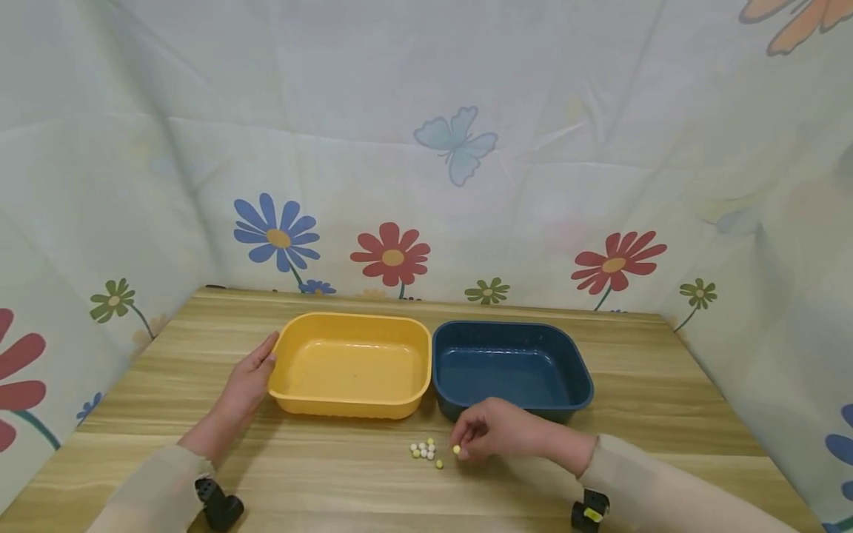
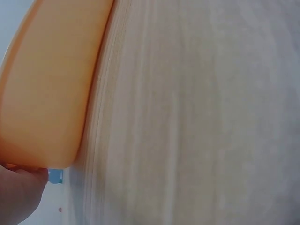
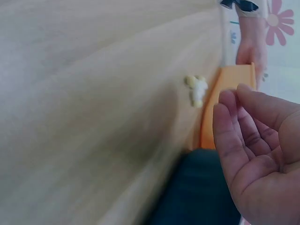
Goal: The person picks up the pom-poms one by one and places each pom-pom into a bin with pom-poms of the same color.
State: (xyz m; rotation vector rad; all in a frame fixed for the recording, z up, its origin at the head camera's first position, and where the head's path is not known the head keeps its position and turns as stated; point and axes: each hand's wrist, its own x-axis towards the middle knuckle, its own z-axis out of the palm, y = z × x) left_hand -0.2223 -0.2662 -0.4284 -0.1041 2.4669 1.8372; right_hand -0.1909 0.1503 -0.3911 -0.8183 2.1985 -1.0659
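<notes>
Small white and yellow balls [image 1: 423,450] lie in a loose cluster on the table, in front of the two tubs. My right hand [image 1: 496,429] is just right of them and pinches one small yellow ball [image 1: 456,449] between thumb and fingertips. In the right wrist view that ball cannot be made out at the fingers. An orange-yellow tub [image 1: 353,409] stands behind the cluster. Against its left outer wall rests my left hand [image 1: 246,381], its fingers fairly straight. The left wrist view shows only part of this hand at the tub's corner.
A dark blue tub [image 1: 580,396] stands right beside the yellow one, partly behind my right hand. Both are on a wood-grain table [image 1: 320,474]. A flower-printed cloth [image 1: 506,222] hangs behind the table and along its sides.
</notes>
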